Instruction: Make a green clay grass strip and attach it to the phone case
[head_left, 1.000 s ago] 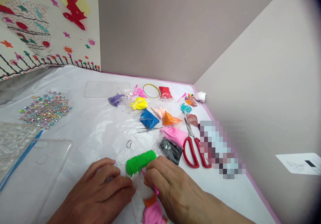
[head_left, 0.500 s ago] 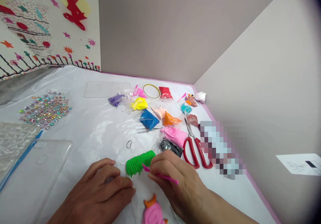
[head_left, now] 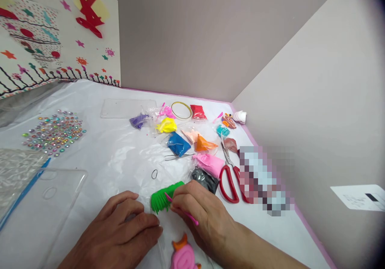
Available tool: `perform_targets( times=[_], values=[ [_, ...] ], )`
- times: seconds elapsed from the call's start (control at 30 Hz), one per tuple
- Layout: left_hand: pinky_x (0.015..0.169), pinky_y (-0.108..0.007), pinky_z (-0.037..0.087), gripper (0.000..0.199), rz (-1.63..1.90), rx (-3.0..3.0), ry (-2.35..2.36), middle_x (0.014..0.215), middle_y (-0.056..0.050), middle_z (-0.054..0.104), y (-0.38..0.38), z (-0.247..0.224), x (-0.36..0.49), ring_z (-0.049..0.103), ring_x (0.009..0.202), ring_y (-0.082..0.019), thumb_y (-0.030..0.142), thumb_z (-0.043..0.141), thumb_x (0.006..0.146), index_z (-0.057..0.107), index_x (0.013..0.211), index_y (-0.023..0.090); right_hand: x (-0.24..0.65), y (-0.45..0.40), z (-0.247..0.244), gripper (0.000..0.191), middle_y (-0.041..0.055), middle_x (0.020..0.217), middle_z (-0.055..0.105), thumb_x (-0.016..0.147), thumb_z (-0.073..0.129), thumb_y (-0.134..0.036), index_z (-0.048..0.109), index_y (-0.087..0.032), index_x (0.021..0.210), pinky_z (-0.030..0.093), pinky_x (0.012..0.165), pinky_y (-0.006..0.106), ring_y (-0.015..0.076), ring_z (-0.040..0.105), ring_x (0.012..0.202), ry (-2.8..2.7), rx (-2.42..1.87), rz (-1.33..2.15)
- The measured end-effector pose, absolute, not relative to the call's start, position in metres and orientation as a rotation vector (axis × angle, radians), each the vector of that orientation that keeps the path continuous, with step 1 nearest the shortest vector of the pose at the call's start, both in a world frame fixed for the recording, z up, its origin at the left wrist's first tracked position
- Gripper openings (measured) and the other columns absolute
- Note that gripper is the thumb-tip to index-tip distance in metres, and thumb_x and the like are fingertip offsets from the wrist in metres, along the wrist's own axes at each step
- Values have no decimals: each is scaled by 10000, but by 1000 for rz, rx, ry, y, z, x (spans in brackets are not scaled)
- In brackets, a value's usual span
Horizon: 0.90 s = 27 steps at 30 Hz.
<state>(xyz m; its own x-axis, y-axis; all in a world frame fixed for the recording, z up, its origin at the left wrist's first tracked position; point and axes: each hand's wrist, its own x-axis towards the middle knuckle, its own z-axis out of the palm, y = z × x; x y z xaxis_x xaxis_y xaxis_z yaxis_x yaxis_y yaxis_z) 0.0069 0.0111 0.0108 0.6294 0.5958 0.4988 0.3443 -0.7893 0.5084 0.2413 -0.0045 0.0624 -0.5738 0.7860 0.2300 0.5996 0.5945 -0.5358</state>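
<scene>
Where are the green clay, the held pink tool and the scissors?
Green clay (head_left: 159, 198): head view, on its ridged body.
Pink tool (head_left: 192, 218): head view, on the handle's exposed end.
Scissors (head_left: 229, 162): head view, at the pivot above the red handles.

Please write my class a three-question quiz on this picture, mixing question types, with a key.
1. Multiple choice: what does the right grip hold?
a) tweezers
b) pink tool
c) yellow ring

2. True or false: the black packet lies between the green piece and the red-handled scissors.

3. Fill the gap: the scattered gems lie toward the ____ side of the picture.

Key: 1 b; 2 true; 3 left.
</scene>
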Motion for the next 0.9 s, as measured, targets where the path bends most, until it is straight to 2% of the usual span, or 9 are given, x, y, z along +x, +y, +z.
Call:
perform_targets(
  times=[0.43, 0.9],
  values=[
    [1088, -338, 276, 366, 919, 2504, 780, 941, 105, 757, 10, 10, 6, 595, 875, -138, 312, 352, 1077, 706, 984, 321, 239, -2, 71, 269, 114, 990, 615, 960, 350, 27, 546, -106, 1089, 531, 823, 337, 223, 549, 900, -2549, -1094, 468],
    [1115, -325, 237, 323, 914, 2484, 752, 956, 98, 753, 9, 6, 4, 567, 897, -142, 324, 394, 1066, 710, 1005, 304, 237, -3, 77, 226, 109, 918, 655, 950, 410, 28, 584, -87, 1035, 559, 767, 328, 223, 589, 827, -2557, -1071, 359]
  ],
)
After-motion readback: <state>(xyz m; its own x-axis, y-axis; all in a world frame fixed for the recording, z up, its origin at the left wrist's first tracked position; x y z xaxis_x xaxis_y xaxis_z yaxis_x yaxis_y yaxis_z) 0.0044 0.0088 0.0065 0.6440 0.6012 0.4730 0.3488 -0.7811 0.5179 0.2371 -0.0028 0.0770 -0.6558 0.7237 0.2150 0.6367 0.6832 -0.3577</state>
